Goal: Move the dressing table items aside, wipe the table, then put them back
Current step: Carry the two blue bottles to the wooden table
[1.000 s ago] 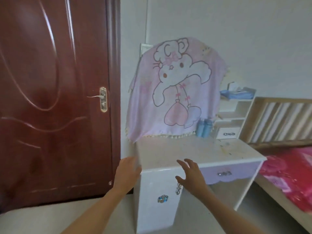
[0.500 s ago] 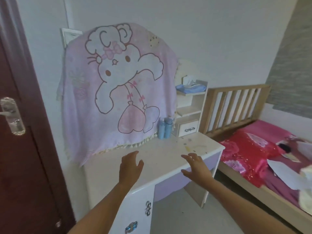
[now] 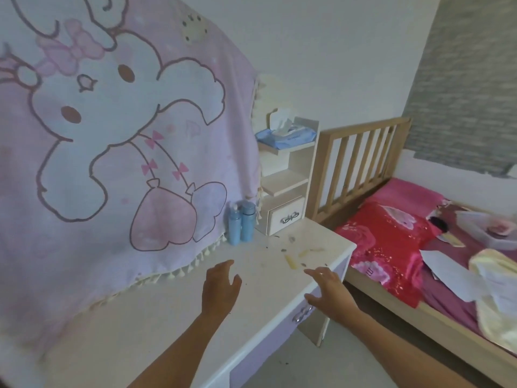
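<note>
Your fingers [image 3: 223,267] are loosely spread on both hands and hold nothing. The left hand [image 3: 219,289] hovers over the tabletop [image 3: 167,317] and the right hand [image 3: 328,289] is at its front edge, both well short of the shelf unit [image 3: 285,191]. The two blue bottles [image 3: 242,226] stand upright just left of that shelf unit, touching each other. They look like light, smooth plastic and probably tip easily, so grip each round its middle.

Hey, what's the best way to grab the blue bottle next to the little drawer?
Probably wrap the straight body of the blue bottle at mid-height, coming from the front. It stands upright, with the other bottle close on its left, the drawer unit on its right and the blanket behind.
</note>
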